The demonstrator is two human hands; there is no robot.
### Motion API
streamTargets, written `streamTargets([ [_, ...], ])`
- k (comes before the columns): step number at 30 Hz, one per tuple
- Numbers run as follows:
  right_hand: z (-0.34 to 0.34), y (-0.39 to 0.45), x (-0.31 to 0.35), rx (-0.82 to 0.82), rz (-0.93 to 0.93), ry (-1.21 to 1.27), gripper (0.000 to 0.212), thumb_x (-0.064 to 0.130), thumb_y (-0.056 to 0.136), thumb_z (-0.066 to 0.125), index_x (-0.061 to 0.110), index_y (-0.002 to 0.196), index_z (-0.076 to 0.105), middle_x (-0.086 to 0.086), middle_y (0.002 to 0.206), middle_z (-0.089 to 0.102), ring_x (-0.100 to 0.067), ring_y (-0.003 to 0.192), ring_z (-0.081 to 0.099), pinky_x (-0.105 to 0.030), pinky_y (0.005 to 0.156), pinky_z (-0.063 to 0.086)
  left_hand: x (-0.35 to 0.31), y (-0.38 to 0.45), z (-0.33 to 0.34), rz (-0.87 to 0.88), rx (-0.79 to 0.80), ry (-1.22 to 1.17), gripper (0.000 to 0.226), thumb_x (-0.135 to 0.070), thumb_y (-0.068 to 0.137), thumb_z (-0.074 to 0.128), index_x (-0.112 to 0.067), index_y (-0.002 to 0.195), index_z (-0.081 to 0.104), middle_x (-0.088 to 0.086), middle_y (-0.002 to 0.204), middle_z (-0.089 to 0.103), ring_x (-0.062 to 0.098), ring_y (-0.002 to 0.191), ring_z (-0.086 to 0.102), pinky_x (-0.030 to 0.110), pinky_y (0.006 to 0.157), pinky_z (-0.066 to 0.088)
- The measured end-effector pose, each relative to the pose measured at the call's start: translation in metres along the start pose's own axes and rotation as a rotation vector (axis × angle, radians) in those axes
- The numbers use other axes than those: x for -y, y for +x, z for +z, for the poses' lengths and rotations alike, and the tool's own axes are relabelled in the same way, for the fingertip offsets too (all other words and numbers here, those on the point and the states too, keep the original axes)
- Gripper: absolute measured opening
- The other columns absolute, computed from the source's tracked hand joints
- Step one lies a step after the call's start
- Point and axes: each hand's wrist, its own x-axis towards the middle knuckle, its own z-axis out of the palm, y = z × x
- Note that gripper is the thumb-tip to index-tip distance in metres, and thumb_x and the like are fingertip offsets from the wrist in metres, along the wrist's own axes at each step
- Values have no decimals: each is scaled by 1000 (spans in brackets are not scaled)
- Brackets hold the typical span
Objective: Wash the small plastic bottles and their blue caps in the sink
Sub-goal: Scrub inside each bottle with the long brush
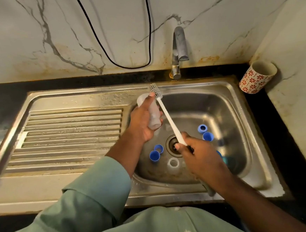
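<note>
The left hand [141, 122] grasps a small translucent plastic bottle [153, 114] above the steel sink [221, 110] so the right hand [197, 154], clenched round a white long-handled bottle brush [166, 114], can scrub it.

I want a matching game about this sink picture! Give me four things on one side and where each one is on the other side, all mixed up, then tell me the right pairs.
Things:
1. bottle brush
2. clear bottle
3. flowered cup
4. blue caps

Places:
A. held in the left hand
B. lying on the bottom of the sink basin
C. held by its handle in the right hand
D. on the dark counter, in the corner to the right of the tap

Pairs: 1-C, 2-A, 3-D, 4-B
</note>
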Motion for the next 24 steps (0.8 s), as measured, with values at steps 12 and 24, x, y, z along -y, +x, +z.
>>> streamTargets([
  [12, -1, -8, -3, 67, 7, 78, 12, 34, 97, 54, 32, 100, 65, 8, 58, 53, -1, 48, 49, -20, 48, 46, -11, 1, -7, -52, 157, -231, 35, -45, 89, 62, -11, 98, 57, 6, 89, 59, 20, 78, 61, 36, 75, 54],
  [24, 0, -18, 1, 37, 64, 107, 22, 32, 95, 59, 14, 85, 68, 8, 51, 53, -3, 45, 47, -29, 52, 49, -28, 10, -14, -12, 407, -155, 71, -45, 73, 81, -11, 124, 45, 9, 96, 51, 20, 79, 56, 33, 72, 52],
])
